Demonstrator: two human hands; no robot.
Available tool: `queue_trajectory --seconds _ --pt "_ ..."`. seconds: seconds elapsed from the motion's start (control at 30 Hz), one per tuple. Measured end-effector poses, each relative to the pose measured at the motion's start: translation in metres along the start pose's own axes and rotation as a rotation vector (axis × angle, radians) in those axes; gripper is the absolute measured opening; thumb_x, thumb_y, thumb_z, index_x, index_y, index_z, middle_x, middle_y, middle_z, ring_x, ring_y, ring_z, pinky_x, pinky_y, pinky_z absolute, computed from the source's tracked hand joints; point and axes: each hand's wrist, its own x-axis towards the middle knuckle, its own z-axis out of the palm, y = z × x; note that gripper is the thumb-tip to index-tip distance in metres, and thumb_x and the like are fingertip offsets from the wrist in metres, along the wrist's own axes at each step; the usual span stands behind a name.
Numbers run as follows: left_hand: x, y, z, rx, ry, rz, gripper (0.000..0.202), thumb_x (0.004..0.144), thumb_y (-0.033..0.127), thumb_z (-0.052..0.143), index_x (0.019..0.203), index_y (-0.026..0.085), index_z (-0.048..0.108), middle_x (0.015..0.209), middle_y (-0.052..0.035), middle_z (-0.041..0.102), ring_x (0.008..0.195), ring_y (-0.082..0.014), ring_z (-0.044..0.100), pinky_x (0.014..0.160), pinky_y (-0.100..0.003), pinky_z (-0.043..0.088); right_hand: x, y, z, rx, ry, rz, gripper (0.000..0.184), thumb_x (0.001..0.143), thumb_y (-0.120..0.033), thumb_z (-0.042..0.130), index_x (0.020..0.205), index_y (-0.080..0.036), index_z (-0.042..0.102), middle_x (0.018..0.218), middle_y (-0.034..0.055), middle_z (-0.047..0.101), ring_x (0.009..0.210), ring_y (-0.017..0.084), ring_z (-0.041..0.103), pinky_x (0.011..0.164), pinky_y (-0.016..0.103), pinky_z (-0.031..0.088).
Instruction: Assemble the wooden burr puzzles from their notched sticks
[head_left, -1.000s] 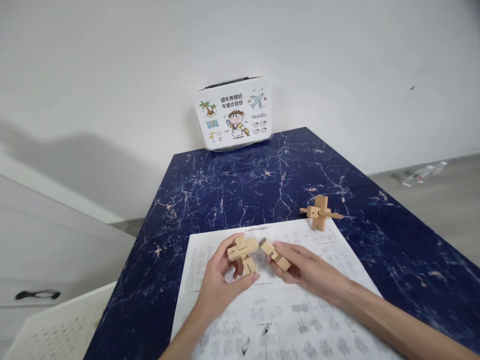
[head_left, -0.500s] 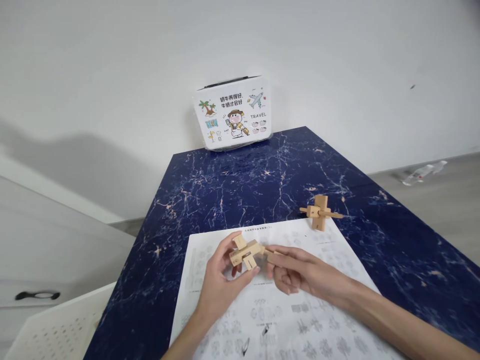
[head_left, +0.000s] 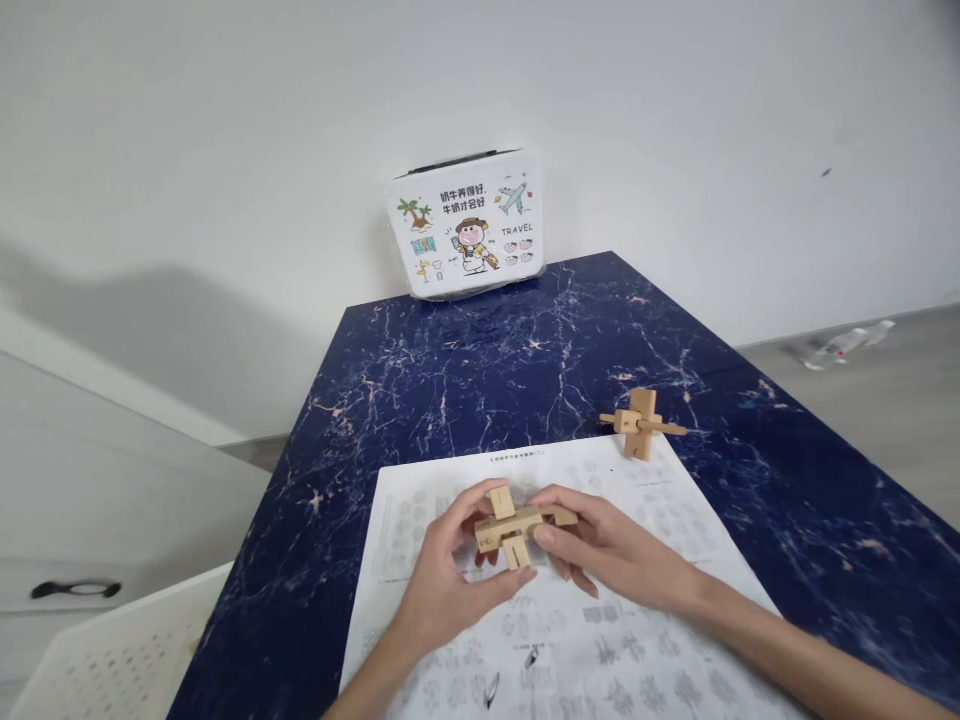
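Observation:
Interlocking wooden puzzle pieces [head_left: 517, 525], crossed over one another and marked with numbers, are between my two hands above the printed sheet [head_left: 420, 640]. My left hand [head_left: 442, 570] grips the crosswise piece, fingers at its upper end and thumb at its lower end. At the other side my right hand [head_left: 600, 545] pinches the right end of the lengthwise pieces, its thumb on the near face. Part of the joint is hidden by the fingers. A second wooden puzzle [head_left: 639, 425], a cross with pieces sticking out sideways, stands at the sheet's upper right corner.
The dark blue marbled table [head_left: 465, 390] reaches back to a white wall. A white case [head_left: 469, 230] with cartoon prints leans there. Left of the table are a white perforated container [head_left: 127, 660] and a cabinet handle [head_left: 75, 590]. A plastic bottle [head_left: 847, 345] lies on the floor at right.
My right hand has come closer to my left, its thumb now over the lengthwise pieces. The held puzzle has shifted slightly right and down and turned nearer level.

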Motion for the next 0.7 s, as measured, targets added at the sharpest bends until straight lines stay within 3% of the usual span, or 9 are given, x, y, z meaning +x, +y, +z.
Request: queue_trajectory --seconds 0.13,0.37,0.57,0.63,0.7 --pt "0.0005 -0.0011 -0.0004 -0.003 -0.003 -0.006 0.067 0.076 0.028 0.088 0.135 0.028 0.056 0.103 -0.0031 0.064 0.076 -0.015 0.057 0.066 -0.028 0.05 -0.0016 0.0018 0.0035 -0.273 0.157 -0.144 0.023 0.103 -0.047 0.06 0.108 -0.026 0.07 0.091 0.0037 0.063 0.074 0.018 0.057 0.06 0.03 0.045" --pt "-0.0002 -0.0021 -0.0022 -0.017 -0.093 -0.027 0.064 0.071 0.028 0.091 0.127 0.027 0.059 0.101 -0.0022 0.065 0.079 -0.0164 0.059 0.068 -0.029 0.046 -0.0041 0.0053 0.0025 -0.506 0.225 -0.246 0.022 0.105 -0.04 0.059 0.122 -0.03 0.07 0.091 0.0035 0.059 0.075 0.02 0.054 0.062 0.032 0.042" --pt "0.0011 -0.0027 -0.004 -0.104 -0.097 -0.05 0.067 0.067 0.025 0.093 0.125 0.025 0.061 0.102 -0.0018 0.066 0.079 -0.0154 0.058 0.068 -0.028 0.045 -0.0042 0.0005 0.0044 -0.498 0.206 -0.223 0.018 0.104 -0.039 0.06 0.115 -0.028 0.07 0.093 0.0038 0.059 0.075 0.019 0.055 0.062 0.033 0.043" --pt "0.0022 -0.0032 -0.0039 -0.12 -0.089 -0.044 0.067 0.067 0.026 0.093 0.126 0.025 0.06 0.099 -0.0017 0.066 0.078 -0.0153 0.057 0.068 -0.028 0.045 -0.0037 0.0004 0.0034 -0.419 0.197 -0.188 0.018 0.104 -0.04 0.061 0.115 -0.027 0.068 0.096 0.0038 0.059 0.079 0.019 0.056 0.065 0.033 0.045" --pt "0.0034 -0.0035 -0.0037 -0.119 -0.052 -0.041 0.066 0.068 0.026 0.092 0.126 0.024 0.06 0.098 -0.0018 0.066 0.077 -0.0151 0.057 0.068 -0.028 0.046 -0.0031 0.0018 0.0012 -0.25 0.16 -0.114 0.028 0.104 -0.045 0.06 0.126 -0.027 0.062 0.093 0.0026 0.058 0.076 0.018 0.056 0.062 0.031 0.046"
